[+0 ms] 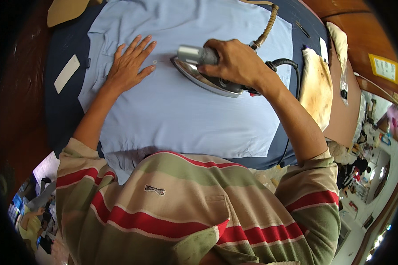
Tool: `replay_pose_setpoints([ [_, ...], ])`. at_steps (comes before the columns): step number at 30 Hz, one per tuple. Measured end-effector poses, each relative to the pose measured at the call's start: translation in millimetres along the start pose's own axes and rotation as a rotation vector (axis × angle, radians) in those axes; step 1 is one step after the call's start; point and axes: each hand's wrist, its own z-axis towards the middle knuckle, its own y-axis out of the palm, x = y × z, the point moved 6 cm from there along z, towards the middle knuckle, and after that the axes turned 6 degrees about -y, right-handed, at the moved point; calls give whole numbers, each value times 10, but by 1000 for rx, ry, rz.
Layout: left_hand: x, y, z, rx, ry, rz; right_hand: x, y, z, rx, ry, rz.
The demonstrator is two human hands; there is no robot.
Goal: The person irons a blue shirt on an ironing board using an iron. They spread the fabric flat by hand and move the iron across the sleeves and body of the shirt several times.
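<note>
A light blue garment lies spread over a dark blue covered table. My right hand is wrapped round the handle of a steam iron, whose soleplate rests on the cloth right of centre. The iron's tip points to the left, toward my other hand. Flat on the garment, fingers spread, lies my left hand, a short gap away from the iron. A small pale button shows on the cloth beside its fingers. A ribbed brown hose and a black cord run from the iron's rear.
A white card strip lies at the left, and a brown card piece at the far left. Along the right are a scorched cream pad, a dark pen-like tool and a brown board. Other people are in the background.
</note>
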Motion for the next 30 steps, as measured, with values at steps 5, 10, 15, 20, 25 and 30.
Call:
replay_pose_setpoints([
  [5, -5, -72, 24, 20, -4, -106, -64, 48, 295, 56, -11, -9],
  [10, -405, -56, -35, 32, -114, 113, -144, 56, 302, 21, 20, -6],
  [15, -573, 31, -124, 64, -116, 109, -323, 140, 193, -67, -88, -55],
  [20, -565, 14, -83, 69, -144, 184, -460, 244, 229, -42, -155, -89],
  [25, -580, 9, -66, 83, -140, 186, -753, 407, 356, -144, -162, -108],
  [30, -584, 9, -127, 86, -157, 166, -373, 176, 188, -11, -33, -76],
])
